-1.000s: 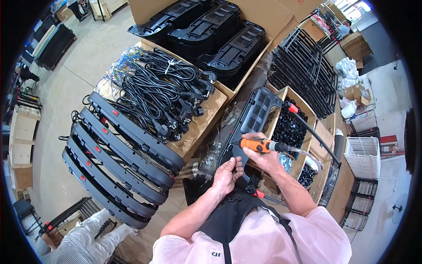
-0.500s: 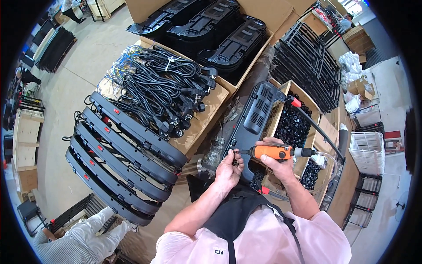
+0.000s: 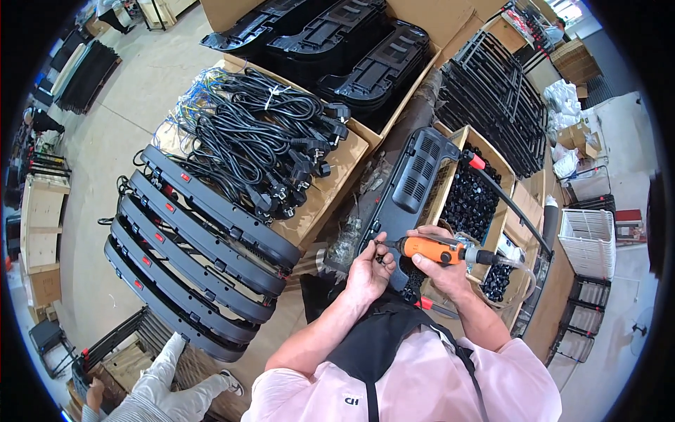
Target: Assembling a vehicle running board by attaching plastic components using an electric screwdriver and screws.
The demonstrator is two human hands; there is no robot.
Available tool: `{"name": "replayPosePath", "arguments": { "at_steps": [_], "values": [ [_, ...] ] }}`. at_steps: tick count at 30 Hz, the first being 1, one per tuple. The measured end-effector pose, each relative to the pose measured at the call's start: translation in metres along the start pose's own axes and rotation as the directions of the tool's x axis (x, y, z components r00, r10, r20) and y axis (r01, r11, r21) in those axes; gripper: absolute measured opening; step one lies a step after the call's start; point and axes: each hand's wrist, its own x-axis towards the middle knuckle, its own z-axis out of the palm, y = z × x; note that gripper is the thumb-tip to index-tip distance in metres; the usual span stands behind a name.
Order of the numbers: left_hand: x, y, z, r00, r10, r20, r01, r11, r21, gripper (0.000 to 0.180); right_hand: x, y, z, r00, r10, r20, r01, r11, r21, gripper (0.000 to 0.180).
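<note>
My right hand (image 3: 444, 261) is wrapped round an orange air screwdriver (image 3: 427, 249), whose dark nose points left toward my left hand. A clear hose runs from its back end. My left hand (image 3: 368, 273) is closed, thumb and fingertips pinched at the tip of the screwdriver. Small dark pieces, which look like screws (image 3: 380, 259), show among its fingers. Under both hands lies a long black plastic housing (image 3: 390, 211) with a vented cover (image 3: 422, 169) at its far end. The contact between the bit and the screws is too small to make out.
Wooden bins of small black parts (image 3: 470, 197) stand right of the housing, crossed by a black bar with a red end (image 3: 476, 162). To the left are bundled power cords (image 3: 246, 133) and curved black housings (image 3: 204, 239). A carton (image 3: 433, 60) holds black shells. Another person (image 3: 169, 387) is at lower left.
The screwdriver's nose has tilted slightly and its back end has dropped a little. My left hand has turned slightly, its fingers opening a bit. At lower left, the other person has moved.
</note>
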Motion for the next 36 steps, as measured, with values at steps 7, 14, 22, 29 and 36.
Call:
{"name": "replayPosePath", "arguments": {
  "at_steps": [7, 14, 22, 29, 36],
  "values": [
    [0.006, 0.009, 0.003, 0.999, 0.004, 0.052, -0.005, 1.0, 0.031, 0.035, 0.004, 0.01, 0.01, 0.999, -0.046, 0.019, 0.048, 0.989, -0.141, 0.056],
    [0.011, 0.01, -0.004, 0.999, 0.015, 0.029, -0.017, 0.997, 0.078, 0.03, 0.014, 0.005, 0.021, 0.998, -0.062, 0.03, 0.068, 0.968, -0.24, 0.05],
    [0.002, -0.002, -0.005, 0.997, -0.052, -0.063, 0.068, 0.959, 0.275, 0.027, 0.023, 0.001, 0.039, 0.985, -0.151, 0.084, 0.172, 0.908, -0.381, 0.044],
    [0.002, -0.004, 0.005, 0.994, -0.057, -0.09, 0.088, 0.914, 0.395, 0.029, 0.025, -0.005, 0.04, 0.998, -0.048, 0.042, 0.061, 0.922, -0.382, 0.047],
    [0.022, -0.031, 0.015, 0.996, -0.091, -0.016, 0.088, 0.889, 0.449, 0.037, -0.046, -0.033, -0.025, 0.925, -0.179, -0.337, 0.179, 0.983, -0.03, 0.049]
  ]
}}
